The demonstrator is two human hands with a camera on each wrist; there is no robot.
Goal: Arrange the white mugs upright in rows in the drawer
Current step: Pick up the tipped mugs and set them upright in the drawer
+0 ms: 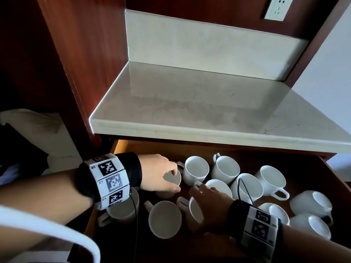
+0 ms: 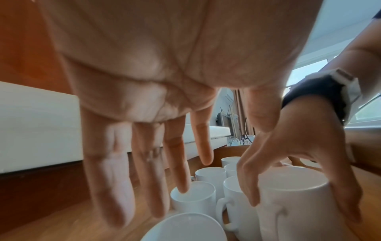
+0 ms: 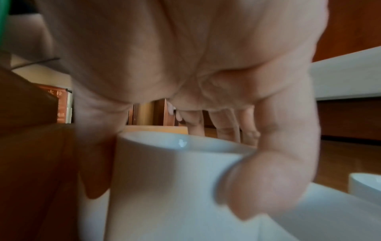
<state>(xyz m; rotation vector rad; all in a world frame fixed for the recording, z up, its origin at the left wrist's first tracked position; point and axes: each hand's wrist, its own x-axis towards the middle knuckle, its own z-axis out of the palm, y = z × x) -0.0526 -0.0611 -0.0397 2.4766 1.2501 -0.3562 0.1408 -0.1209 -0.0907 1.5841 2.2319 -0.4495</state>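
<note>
Both wrists reach into the open drawer [image 1: 313,168]: the left hand [image 1: 161,173] hovers open above one upright mug [image 1: 171,179], the right hand [image 1: 210,204] grips another mug [image 3: 164,171], and two mugs [image 1: 311,205] at right lie tipped, rows unformed
</note>
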